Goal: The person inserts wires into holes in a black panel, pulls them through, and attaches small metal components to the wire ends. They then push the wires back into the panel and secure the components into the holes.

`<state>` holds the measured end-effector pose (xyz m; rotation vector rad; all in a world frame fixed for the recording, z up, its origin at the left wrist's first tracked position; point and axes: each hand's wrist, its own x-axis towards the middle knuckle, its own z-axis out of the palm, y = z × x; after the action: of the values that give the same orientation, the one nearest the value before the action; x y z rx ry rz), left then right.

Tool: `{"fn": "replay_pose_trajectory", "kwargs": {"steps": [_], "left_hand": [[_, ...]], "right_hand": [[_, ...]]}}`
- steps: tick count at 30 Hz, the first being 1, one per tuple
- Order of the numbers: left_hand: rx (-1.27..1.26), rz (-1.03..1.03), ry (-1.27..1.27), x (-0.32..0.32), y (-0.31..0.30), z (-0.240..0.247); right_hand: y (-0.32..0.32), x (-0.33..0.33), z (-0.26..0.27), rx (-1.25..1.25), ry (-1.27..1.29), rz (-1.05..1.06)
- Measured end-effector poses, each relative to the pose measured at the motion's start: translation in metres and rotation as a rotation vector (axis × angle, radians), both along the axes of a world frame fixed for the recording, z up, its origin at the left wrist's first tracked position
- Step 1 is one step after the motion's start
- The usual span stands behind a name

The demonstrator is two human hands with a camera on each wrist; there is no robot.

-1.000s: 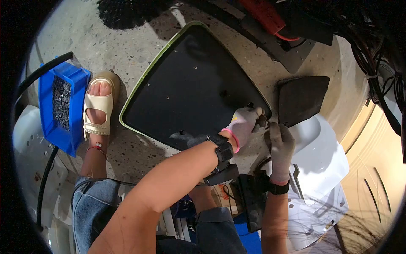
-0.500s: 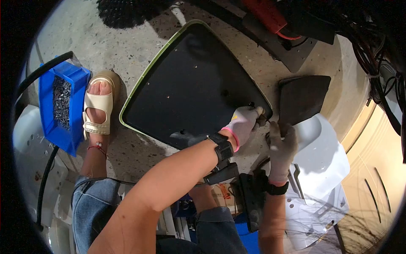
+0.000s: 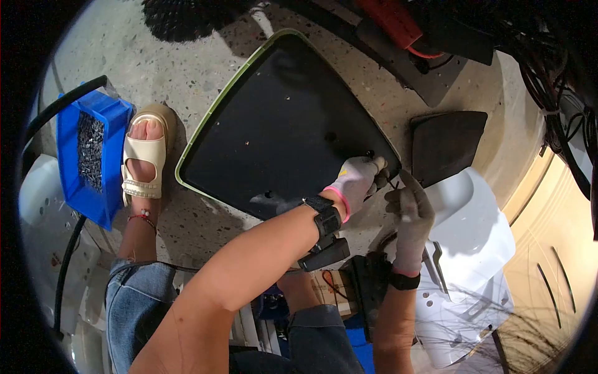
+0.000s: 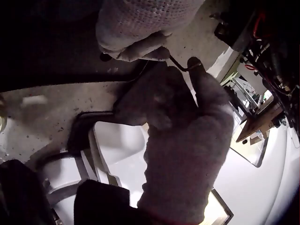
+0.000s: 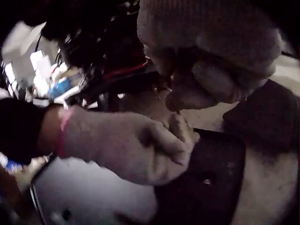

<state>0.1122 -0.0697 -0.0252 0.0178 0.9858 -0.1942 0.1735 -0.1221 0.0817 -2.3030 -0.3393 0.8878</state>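
My gloved left hand [image 3: 360,179] is over the right corner of a large black panel with a green edge [image 3: 249,162], fingers curled. In the left wrist view it pinches a thin dark bent rod [image 4: 180,66], shaped like a hex key; its far end is hidden. My gloved right hand [image 3: 412,209] is just right of the panel corner, index finger extended, the other fingers bent. One of its fingertips [image 4: 194,63] is at the rod's free end. A small dark round spot [image 3: 370,153] shows on the panel beyond my left fingers.
A blue bin [image 3: 115,156] with small dark pieces stands at left, beside a sandalled foot [image 3: 146,153]. Right of the panel lie a black flat piece [image 3: 447,146] and white curved shells [image 3: 476,212]. Cables [image 3: 554,93] hang at upper right; a black bristly thing [image 3: 187,19] is at the top.
The right hand's fingers were bent near the left fingertips, then opened and drew back slightly; now its index finger reaches up beside the rod. The left hand and panel have stayed almost in place.
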Motion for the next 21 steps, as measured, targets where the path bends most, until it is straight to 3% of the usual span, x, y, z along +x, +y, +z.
{"fn": "replay_pose_trajectory", "kwargs": {"steps": [2, 3, 6, 7, 9, 10, 13, 15, 16, 21], "left_hand": [[-0.013, 0.032, -0.011, -0.003, 0.006, 0.006], [-0.027, 0.063, -0.024, -0.003, 0.008, 0.009], [-0.051, 0.138, -0.085, -0.002, 0.005, 0.005], [-0.05, 0.138, -0.085, -0.002, 0.005, 0.007], [-0.087, 0.153, 0.034, 0.001, 0.008, 0.012], [-0.088, 0.154, 0.033, 0.001, 0.006, 0.01], [-0.004, 0.051, 0.016, -0.002, 0.011, 0.01], [-0.035, 0.089, 0.042, -0.002, 0.014, 0.019], [-0.036, 0.088, 0.04, -0.002, 0.011, 0.015], [-0.068, 0.173, 0.004, -0.001, 0.005, 0.009]], "right_hand": [[0.016, 0.0, 0.012, -0.205, 0.19, -0.275], [0.012, 0.0, 0.008, -0.205, 0.189, -0.279], [-0.002, 0.004, -0.002, -0.126, -0.095, 0.232], [-0.002, 0.005, -0.004, -0.126, -0.095, 0.232], [-0.003, 0.008, -0.007, -0.094, -0.491, 0.665], [-0.004, 0.008, -0.007, -0.095, -0.493, 0.668], [-0.008, 0.006, -0.008, -0.1, -0.54, 0.623], [-0.007, 0.0, -0.006, -0.108, -0.292, 0.101], [0.003, 0.001, 0.005, -0.275, -0.143, -0.003], [0.012, 0.001, 0.006, -0.329, 0.029, -0.174]]}}
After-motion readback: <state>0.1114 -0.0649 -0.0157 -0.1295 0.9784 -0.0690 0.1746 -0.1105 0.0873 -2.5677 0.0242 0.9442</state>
